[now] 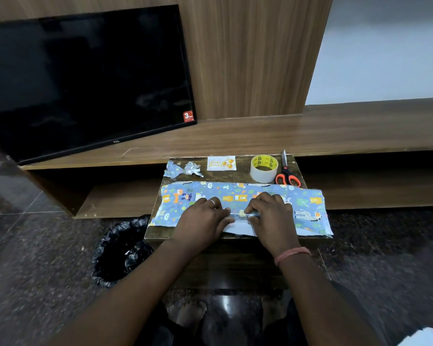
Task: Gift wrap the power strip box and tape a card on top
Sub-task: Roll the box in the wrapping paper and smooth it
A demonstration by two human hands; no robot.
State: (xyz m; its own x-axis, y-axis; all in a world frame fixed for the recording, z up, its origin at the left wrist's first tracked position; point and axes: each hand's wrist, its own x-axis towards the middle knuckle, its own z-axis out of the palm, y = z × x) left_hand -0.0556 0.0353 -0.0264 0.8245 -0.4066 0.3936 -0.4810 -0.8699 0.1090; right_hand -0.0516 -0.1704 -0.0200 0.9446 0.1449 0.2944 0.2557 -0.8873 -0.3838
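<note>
Blue wrapping paper with animal prints lies folded over the box on a small dark table; the box itself is hidden under it. My left hand and my right hand press on the paper's seam, fingertips meeting over a strip of clear tape. A white underside flap of paper shows just below the seam. The white "Happy Birthday" card lies at the table's far edge. A roll of clear tape and orange-handled scissors sit to its right.
Crumpled paper scraps lie at the table's far left. A bin lined with a black bag stands on the floor left of the table. A dark TV leans on a low wooden shelf behind.
</note>
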